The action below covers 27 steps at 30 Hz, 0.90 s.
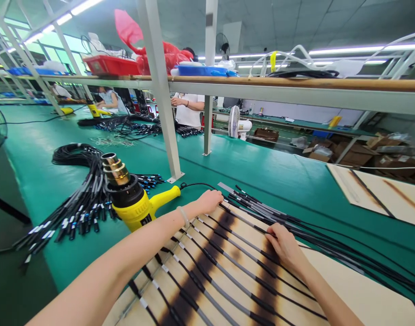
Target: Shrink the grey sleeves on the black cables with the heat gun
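Observation:
A scorched wooden board (363, 299) lies in front of me with several black and grey cables (227, 280) laid across it in parallel. My left hand (209, 201) rests at the board's far edge, fingers curled down on the cable ends. My right hand (283, 244) lies further right, fingers closed on a black cable. A yellow heat gun (134, 203) stands nozzle-up just left of the board, close to my left forearm.
A bundle of black cables with blue and white ends (78, 199) spreads over the green table (278, 176) at left. A white post (163, 99) stands behind the heat gun. Another scorched board (380, 194) lies at right. People work at the far bench.

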{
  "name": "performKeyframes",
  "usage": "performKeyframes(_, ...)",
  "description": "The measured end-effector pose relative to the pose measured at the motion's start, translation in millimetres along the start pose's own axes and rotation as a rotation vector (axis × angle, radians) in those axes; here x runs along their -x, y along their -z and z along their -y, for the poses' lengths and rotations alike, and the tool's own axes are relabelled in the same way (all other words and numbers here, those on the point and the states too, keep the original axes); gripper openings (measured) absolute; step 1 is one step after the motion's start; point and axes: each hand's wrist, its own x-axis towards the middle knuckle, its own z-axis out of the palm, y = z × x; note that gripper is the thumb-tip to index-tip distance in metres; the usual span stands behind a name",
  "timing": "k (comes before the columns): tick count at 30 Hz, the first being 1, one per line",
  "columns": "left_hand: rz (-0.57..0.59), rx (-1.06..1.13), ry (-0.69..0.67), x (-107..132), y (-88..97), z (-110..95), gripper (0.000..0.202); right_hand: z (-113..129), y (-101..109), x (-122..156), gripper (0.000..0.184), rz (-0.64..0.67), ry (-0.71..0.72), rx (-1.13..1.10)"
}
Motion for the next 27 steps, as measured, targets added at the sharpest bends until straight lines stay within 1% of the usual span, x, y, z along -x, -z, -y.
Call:
performKeyframes(5, 0.007, 0.056, 0.009, 19, 12.4, 6, 0.027, 20, 7, 17, 0.019, 0.082, -0.057, -0.175)
performKeyframes(8, 0.019, 0.071, 0.008, 26, 13.6, 10, 0.027, 27, 8, 20, 0.020, 0.068, -0.092, -0.201)
performKeyframes(11, 0.034, 0.075, -0.007, 28, 13.0, 12, 0.028, 31, 5, 17, 0.020, 0.026, -0.112, -0.203)
performKeyframes(14, 0.044, 0.061, -0.003, 32, 13.6, 17, 0.030, 39, 3, 15, 0.019, 0.018, -0.102, -0.218)
performKeyframes(19, 0.058, 0.011, 0.056, 46, 16.2, 34, 0.037, 52, -3, 12, 0.021, 0.035, -0.040, -0.235)
performKeyframes(22, 0.074, -0.001, 0.061, 51, 16.2, 37, 0.038, 48, -9, 12, 0.020, 0.031, -0.064, -0.257)
performKeyframes(27, 0.088, 0.011, 0.046, 45, 10.6, 29, 0.039, 29, -13, 19, 0.019, 0.048, -0.101, -0.247)
